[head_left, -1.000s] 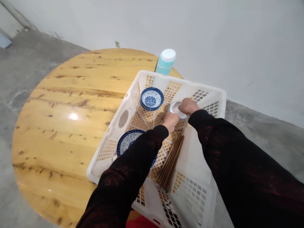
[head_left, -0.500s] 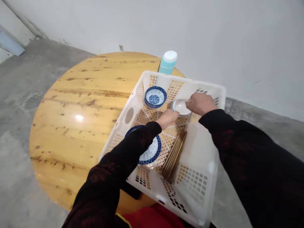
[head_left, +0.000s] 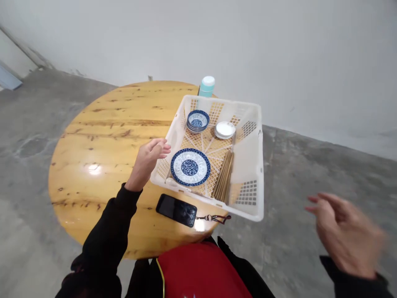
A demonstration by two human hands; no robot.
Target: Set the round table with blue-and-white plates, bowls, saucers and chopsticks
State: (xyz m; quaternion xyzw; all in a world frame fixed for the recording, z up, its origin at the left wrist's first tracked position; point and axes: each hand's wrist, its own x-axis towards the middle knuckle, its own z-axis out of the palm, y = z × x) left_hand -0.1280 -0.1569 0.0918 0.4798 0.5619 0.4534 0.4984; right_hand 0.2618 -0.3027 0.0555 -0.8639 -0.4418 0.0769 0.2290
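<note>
Withdrawn from the white dishes (head_left: 225,129), left hand (head_left: 148,159) and right hand (head_left: 349,236) (blurred) hang empty, grip loosely spread.

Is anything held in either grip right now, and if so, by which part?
Nothing appears held. The left grip is empty near the left edge of the white basket; the right grip, blurred, off to its right, shows nothing in it.

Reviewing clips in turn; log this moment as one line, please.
left hand: empty, near basket | right hand: empty, blurred | inside basket: bowls, white dishes, plate, chopsticks
</note>
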